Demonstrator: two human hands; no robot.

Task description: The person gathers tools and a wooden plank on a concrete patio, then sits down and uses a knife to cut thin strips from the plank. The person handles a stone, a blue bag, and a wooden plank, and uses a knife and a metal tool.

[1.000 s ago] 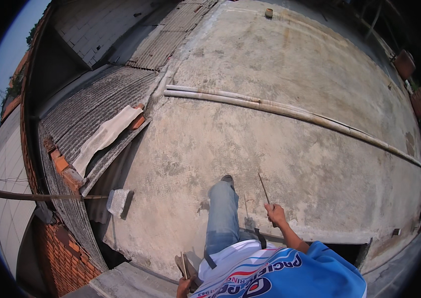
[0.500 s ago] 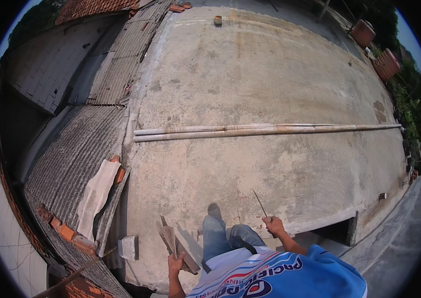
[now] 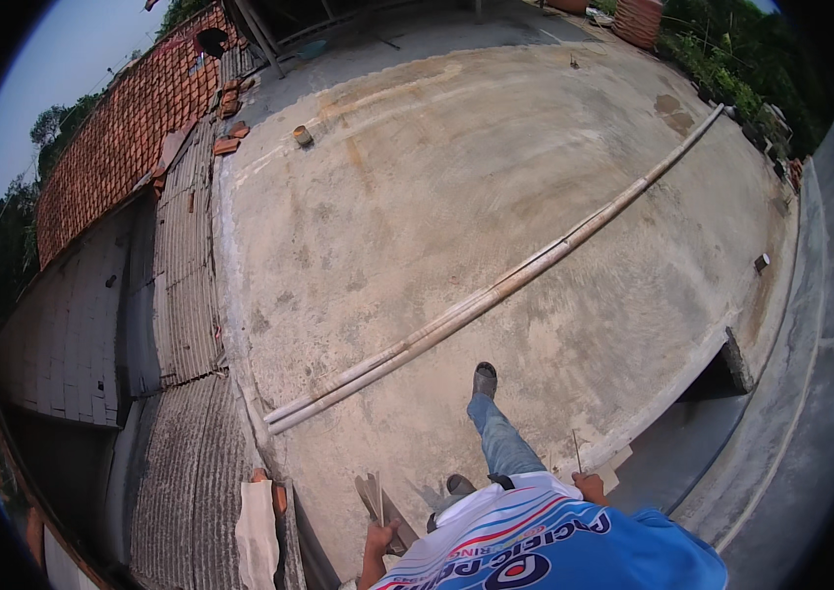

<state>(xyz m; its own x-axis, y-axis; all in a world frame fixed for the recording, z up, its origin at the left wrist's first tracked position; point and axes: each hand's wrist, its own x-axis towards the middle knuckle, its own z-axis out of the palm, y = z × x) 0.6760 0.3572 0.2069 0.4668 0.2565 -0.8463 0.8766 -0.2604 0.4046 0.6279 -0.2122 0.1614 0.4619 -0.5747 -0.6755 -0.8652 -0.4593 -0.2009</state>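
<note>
At the bottom, left of my body, my left hand is closed around a small bundle of weathered wooden boards, which points forward over the concrete. Near my right hip, my right hand grips a long-bladed knife, its thin dark blade pointing up and forward. My shirt partly hides the right forearm. Both hands hang apart from each other, and neither touches the roof surface. One sandalled foot is stretched out ahead on the concrete.
Two long pale poles lie diagonally across the concrete roof. Corrugated sheets and a loose pale sheet border the left edge. A dark opening drops away at right. A small can stands at far left.
The view has turned right, so the poles now slant. My leg has stepped forward. My right hand has come closer to my body with the knife; my left still holds the boards.
</note>
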